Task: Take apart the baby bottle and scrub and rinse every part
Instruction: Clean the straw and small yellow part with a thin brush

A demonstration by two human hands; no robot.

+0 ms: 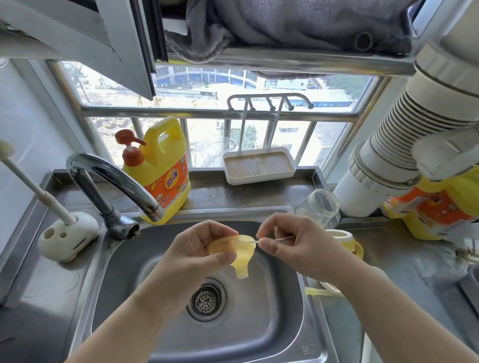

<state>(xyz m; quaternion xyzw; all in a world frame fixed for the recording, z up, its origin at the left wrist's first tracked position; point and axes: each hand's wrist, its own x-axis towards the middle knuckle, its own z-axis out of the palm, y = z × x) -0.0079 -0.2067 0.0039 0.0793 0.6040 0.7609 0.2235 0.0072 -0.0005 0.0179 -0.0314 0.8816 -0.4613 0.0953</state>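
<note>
A yellow detergent jug (161,170) stands behind the faucet (112,185), near a white tray (260,165).

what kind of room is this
Most likely a small home kitchen, at the sink by a window: a stainless steel sink with a curved faucet, a yellow pump bottle of dish soap, and a bottle brush in its stand.

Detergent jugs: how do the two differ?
The detergent jug by the tap stands upright at the sink's back edge; the right-hand jug lies tipped on the counter. The first shows a red pump; the other's top is hidden under the white pipe. Both are yellow with orange labels.
</note>
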